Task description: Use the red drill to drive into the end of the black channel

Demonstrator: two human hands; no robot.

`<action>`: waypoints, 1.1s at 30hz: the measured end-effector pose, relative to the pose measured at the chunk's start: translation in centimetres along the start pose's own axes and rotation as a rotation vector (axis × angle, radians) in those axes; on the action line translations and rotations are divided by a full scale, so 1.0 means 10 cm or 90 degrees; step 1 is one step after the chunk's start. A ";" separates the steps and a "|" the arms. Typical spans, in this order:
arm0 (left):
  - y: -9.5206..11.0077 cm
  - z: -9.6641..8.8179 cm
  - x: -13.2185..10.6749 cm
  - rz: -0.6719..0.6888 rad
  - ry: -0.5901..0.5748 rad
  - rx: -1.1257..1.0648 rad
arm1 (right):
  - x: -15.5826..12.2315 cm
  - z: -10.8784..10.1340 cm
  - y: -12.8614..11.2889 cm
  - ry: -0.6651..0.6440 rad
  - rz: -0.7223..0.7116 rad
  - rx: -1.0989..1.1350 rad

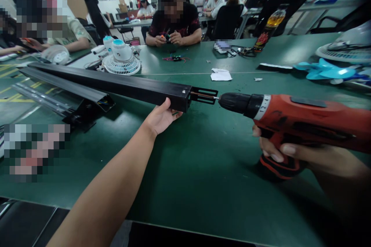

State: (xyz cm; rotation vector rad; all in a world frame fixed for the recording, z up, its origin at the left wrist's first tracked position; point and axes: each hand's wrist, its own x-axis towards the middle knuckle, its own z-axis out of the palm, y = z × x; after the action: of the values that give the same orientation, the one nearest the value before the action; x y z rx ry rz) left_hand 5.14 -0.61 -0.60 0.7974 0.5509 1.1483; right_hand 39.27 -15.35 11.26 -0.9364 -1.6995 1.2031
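Note:
My left hand [161,117] grips the near end of a long black metal channel [116,85] from below and holds it above the green table [203,170]. My right hand [286,154] is wrapped round the handle of a red and black cordless drill [304,117]. The drill's bit points left and its tip touches the small black bracket [204,95] that sticks out of the channel's end.
A second black channel [63,87] and a silver rail [37,100] lie at the left. Small white fans [121,60], a paper scrap [220,75], a bottle [269,27] and blue fan blades [327,71] sit further back. Several people work at the far side.

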 end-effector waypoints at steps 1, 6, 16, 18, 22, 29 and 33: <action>0.00 0.00 0.00 0.001 0.000 0.000 | 0.00 0.00 0.00 -0.004 0.001 0.002; -0.01 0.00 0.00 0.002 0.005 0.000 | 0.00 0.00 0.01 -0.009 0.007 0.020; -0.02 -0.04 0.02 -0.004 0.001 0.004 | -0.02 -0.02 0.00 -0.008 0.003 0.018; -0.03 -0.05 0.03 -0.005 0.000 0.005 | -0.02 -0.02 0.00 -0.012 0.005 0.026; -0.03 -0.06 0.03 -0.002 -0.004 0.000 | 0.00 -0.01 0.00 -0.026 0.013 0.039; -0.04 -0.09 0.04 -0.010 -0.011 -0.009 | 0.02 -0.01 0.00 -0.037 0.014 0.041; -0.04 -0.09 0.04 0.001 -0.012 0.005 | 0.03 0.00 -0.01 -0.020 -0.004 0.014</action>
State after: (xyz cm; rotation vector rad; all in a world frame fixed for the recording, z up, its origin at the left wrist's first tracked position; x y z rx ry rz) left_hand 4.88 -0.05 -1.45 0.8145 0.5400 1.1403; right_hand 39.18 -15.14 11.46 -0.9026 -1.7091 1.2369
